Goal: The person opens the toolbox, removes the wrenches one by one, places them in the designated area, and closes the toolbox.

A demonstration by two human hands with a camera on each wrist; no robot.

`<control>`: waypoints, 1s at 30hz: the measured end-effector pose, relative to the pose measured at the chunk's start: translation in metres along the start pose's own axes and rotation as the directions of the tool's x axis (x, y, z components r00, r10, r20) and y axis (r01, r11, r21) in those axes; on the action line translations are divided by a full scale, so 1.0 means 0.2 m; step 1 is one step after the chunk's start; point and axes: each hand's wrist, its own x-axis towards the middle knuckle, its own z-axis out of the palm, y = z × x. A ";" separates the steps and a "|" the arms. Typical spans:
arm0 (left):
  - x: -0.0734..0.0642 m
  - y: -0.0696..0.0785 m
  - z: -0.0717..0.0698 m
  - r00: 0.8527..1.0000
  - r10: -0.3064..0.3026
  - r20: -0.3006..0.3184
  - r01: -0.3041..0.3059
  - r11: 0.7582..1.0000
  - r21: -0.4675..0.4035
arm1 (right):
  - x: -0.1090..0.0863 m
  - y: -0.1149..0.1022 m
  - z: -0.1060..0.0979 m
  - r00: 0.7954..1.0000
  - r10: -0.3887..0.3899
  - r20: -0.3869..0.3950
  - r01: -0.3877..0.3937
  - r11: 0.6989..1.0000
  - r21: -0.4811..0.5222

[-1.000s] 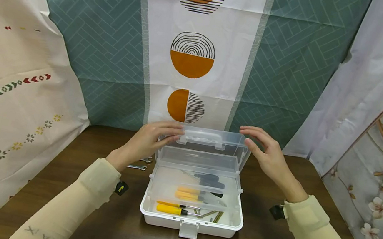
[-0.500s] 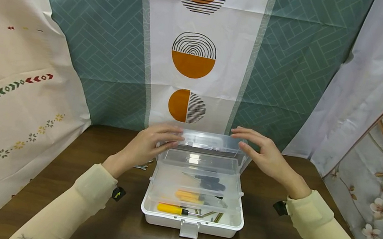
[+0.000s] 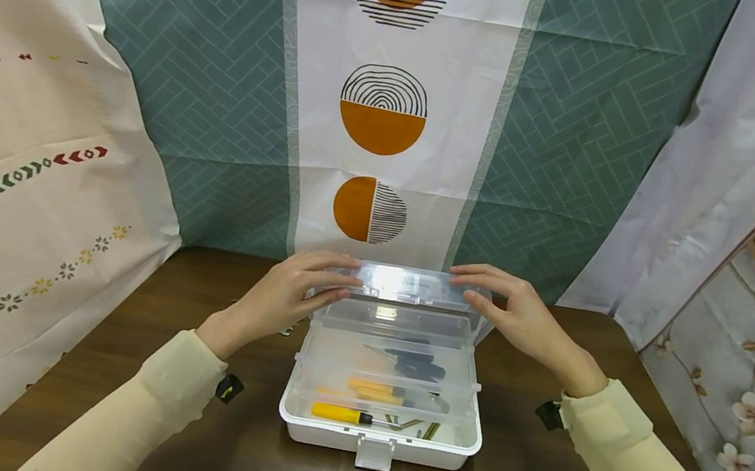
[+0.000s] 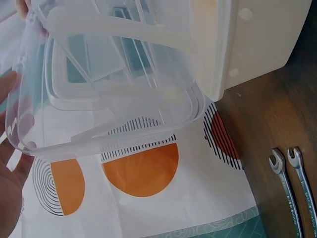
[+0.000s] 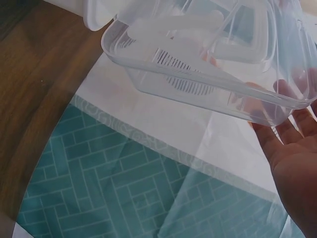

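Note:
A white toolbox (image 3: 307,430) with a clear plastic lid (image 3: 407,284) stands at the middle of the table, its lid raised and tilted. My left hand (image 3: 289,291) holds the lid's left corner, and my right hand (image 3: 524,322) holds the right corner. Through the clear plastic in both wrist views, fingers show along the lid's edge. Inside the box lies a yellow-handled screwdriver (image 3: 338,413), with brass-coloured pieces (image 3: 431,430) beside it. Translucent trays (image 3: 395,355) partly hide orange-handled tools (image 3: 374,390) and dark-handled ones (image 3: 417,365).
Two open-ended wrenches (image 4: 292,183) lie on the brown table (image 3: 237,445) left of the box, mostly behind my left hand in the head view. A latch (image 3: 374,455) hangs down at the box front. Patterned cloths (image 3: 224,76) hang behind and at both sides.
The lid has swung a little forward and down, with both hands moving along with it. The inner trays have shifted forward slightly, covering more of the tools.

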 end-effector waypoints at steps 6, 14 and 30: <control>0.00 0.01 -0.01 0.999 0.044 0.006 -0.044 0.999 0.005 | -0.02 -0.01 0.01 1.000 0.001 -0.016 0.000 1.000 0.012; 0.02 0.01 -0.03 0.999 0.054 0.007 -0.054 0.999 -0.006 | -0.05 -0.02 0.04 0.998 -0.032 -0.060 0.032 0.999 0.003; 0.04 0.02 -0.04 0.989 -0.027 0.145 0.037 0.997 -0.068 | -0.11 -0.04 0.08 0.993 -0.081 -0.089 0.082 0.997 0.007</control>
